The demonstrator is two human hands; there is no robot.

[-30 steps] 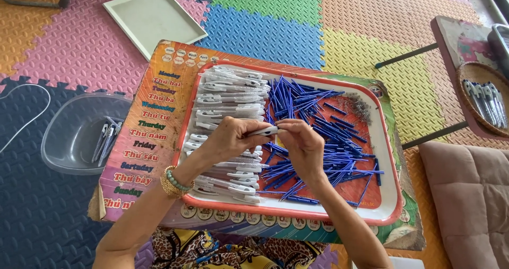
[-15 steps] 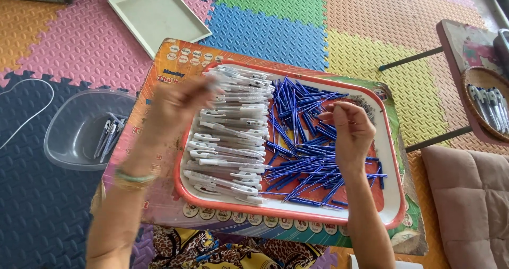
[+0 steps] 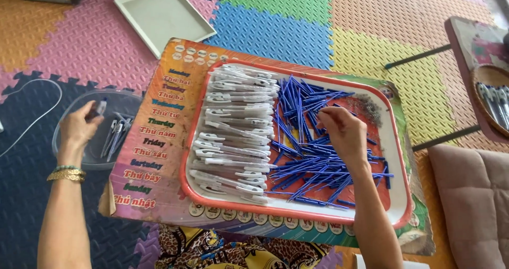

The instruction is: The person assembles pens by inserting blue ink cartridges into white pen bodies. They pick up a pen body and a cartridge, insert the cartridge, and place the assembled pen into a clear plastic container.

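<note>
Assembled pen (image 3: 98, 108) pinched in my left hand (image 3: 79, 127) fingers, over the clear tub (image 3: 69, 151) at nine o'clock. Right hand (image 3: 342, 134) fingers curled onto blue refills (image 3: 313, 163) in the tray (image 3: 395, 195).

Person, head view, two arms visible.

Left hand (image 3: 79, 127): bare, no ring discernible. Wrist carries stacked bangles (image 3: 66, 174): one thin band of pale green beads above, two or three gold-coloured metal bangles below, lying close together.

Left forearm: bare to the lower picture edge, no sleeve in view.

Right hand (image 3: 342, 131): bare, no ring, watch or bracelet visible at the wrist.

Right forearm: bare to the lower picture edge, no sleeve.

Garment (image 3: 212, 248): patterned cloth over the lap, leopard-style spots in brown and black, with yellow, blue and red printed motifs.
</note>
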